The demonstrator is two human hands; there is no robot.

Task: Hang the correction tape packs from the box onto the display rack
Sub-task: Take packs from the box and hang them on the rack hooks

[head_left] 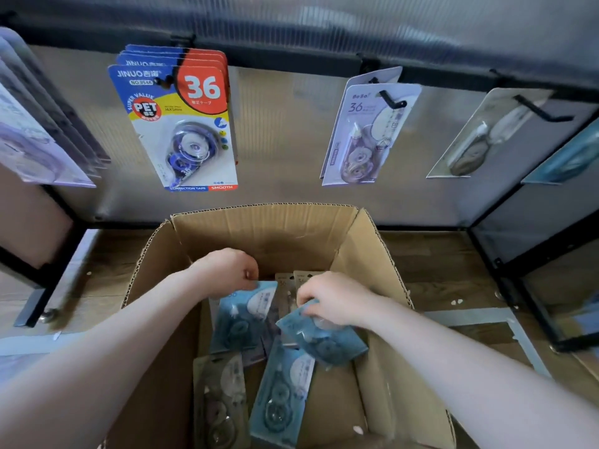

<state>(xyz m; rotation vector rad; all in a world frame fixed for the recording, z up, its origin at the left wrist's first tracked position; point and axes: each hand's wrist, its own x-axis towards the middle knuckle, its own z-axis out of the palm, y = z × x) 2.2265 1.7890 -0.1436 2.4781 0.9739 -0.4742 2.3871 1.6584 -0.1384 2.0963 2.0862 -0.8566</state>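
Down inside the cardboard box (265, 231), near you and centre, you are at the picking step: your left hand (231, 270) pinches the top edge of a blue pack (241, 315) standing in the box, and your right hand (330, 303) grips a second blue pack (324, 340), tilted and lifted off the pile. Next, I judge, you need to raise a pack and thread its hang hole onto a free hook (541, 110) on the far rack (405, 71). More packs remain inside: another blue one (282, 393) nearest you, a grey one (217, 400) to its left, two brownish ones at the far side
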